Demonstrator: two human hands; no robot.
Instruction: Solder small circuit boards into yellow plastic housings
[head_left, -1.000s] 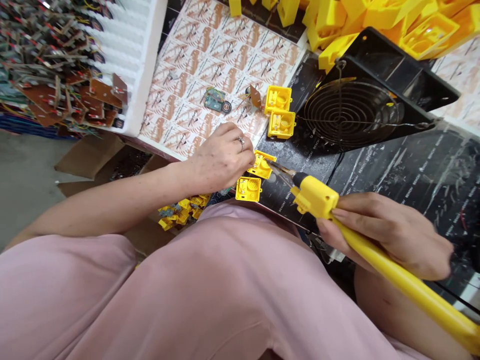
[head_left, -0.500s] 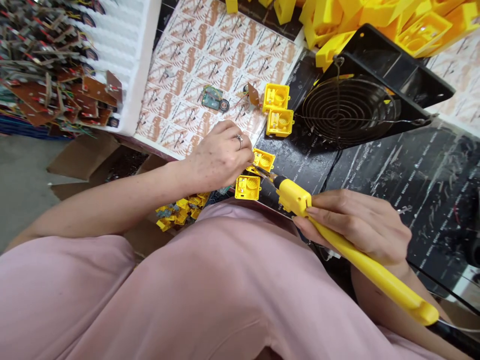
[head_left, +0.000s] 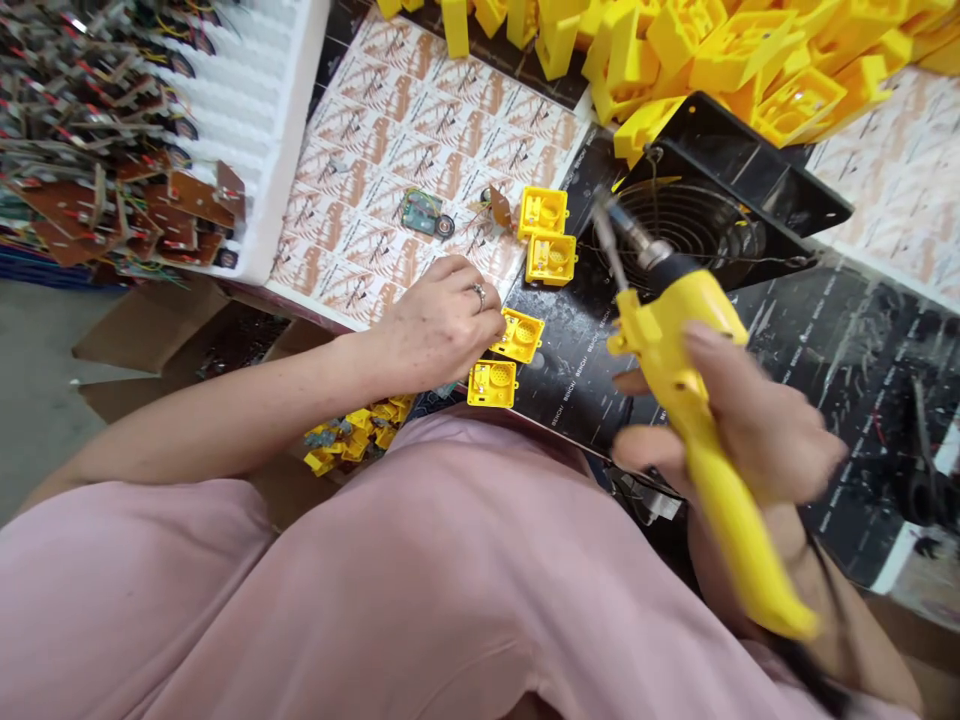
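Observation:
My left hand [head_left: 439, 322] is closed on a small yellow plastic housing [head_left: 519, 334] at the near edge of the black mat [head_left: 585, 340]. A second yellow housing [head_left: 491, 384] lies just in front of it, and two more [head_left: 547, 235] sit further back. My right hand [head_left: 750, 430] grips a yellow-handled soldering iron [head_left: 694, 420], its metal tip [head_left: 611, 240] raised and pointing up toward the fan, away from the housings. The hand is blurred by motion.
A black fan with a wire grille [head_left: 690, 230] stands behind the mat. A heap of yellow plastic parts [head_left: 720, 50] fills the back. A small circuit board [head_left: 424, 212] lies on the patterned sheet. A white foam tray [head_left: 247, 130] with brown boards stands left.
My right hand has lifted the soldering iron off the housing and swung its tip up and to the right. My left hand has stayed on the housing.

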